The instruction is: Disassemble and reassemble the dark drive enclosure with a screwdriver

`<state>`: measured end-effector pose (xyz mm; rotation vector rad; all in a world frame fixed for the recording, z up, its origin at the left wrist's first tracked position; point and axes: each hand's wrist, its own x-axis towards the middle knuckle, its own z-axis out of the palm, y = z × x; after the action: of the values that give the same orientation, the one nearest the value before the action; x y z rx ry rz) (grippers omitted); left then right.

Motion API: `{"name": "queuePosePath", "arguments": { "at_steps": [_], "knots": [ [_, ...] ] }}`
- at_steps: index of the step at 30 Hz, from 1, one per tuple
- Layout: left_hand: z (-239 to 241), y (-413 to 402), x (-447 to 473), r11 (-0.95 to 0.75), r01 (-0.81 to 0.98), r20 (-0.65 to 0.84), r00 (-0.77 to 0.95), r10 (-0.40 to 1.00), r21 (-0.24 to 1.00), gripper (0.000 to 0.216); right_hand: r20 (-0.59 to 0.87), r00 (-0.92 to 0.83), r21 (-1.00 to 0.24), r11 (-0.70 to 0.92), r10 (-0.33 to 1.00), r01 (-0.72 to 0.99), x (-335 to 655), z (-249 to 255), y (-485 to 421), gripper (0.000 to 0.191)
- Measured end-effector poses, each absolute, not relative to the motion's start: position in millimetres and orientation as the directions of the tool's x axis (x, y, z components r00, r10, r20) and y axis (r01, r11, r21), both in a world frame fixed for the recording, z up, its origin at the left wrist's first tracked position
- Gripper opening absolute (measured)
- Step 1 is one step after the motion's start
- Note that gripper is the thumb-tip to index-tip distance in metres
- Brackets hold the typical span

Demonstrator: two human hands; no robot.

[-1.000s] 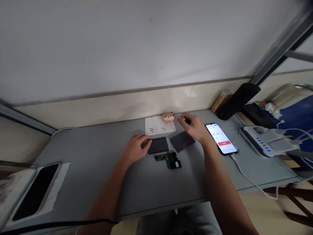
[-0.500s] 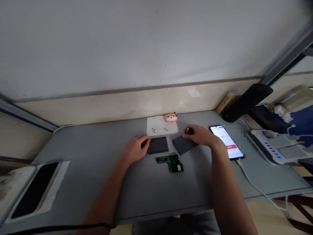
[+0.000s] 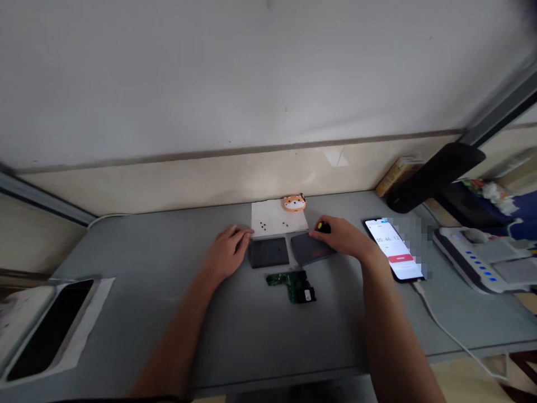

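Note:
My left hand (image 3: 229, 253) rests on the grey desk (image 3: 138, 280), its fingers against the left edge of a dark flat case half (image 3: 269, 252). My right hand (image 3: 342, 237) lies over a second dark case half (image 3: 308, 248) and is closed on a small tool with a yellow and black handle (image 3: 323, 227). A green circuit board (image 3: 293, 283) lies just in front of the two halves. Behind them a white paper sheet (image 3: 277, 221) carries several tiny black screws (image 3: 263, 225).
An orange animal-shaped toy (image 3: 294, 202) sits at the paper's back edge. A lit phone (image 3: 396, 253) with a white cable (image 3: 453, 334) lies to the right, beside a white power strip (image 3: 478, 258). A black lamp (image 3: 436, 174) leans at the back right. A white tray (image 3: 46, 330) is at the left.
My right hand drew back from near the orange toy and came down onto the right case half with the tool. My left hand stayed at the left case half.

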<state>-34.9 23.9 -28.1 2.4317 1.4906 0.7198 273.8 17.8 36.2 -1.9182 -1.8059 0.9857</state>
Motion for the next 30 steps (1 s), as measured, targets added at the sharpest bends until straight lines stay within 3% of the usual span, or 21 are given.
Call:
{"name": "queuePosePath", "arguments": {
  "at_steps": [11, 30],
  "knots": [
    [-20.9, 20.3, -28.5, -0.504, 0.754, 0.344, 0.381, 0.858, 0.422, 0.036, -0.257, -0.059, -0.561, -0.099, 0.965, 0.822, 269.9, 38.5, 19.2, 0.019],
    [-18.0, 15.1, -19.7, -0.516, 0.72, 0.284, 0.431, 0.857, 0.465, 0.029, -0.175, -0.073, -0.527, -0.031, 0.982, 0.849, 270.0, 30.1, 20.7, 0.022]
  ]
}}
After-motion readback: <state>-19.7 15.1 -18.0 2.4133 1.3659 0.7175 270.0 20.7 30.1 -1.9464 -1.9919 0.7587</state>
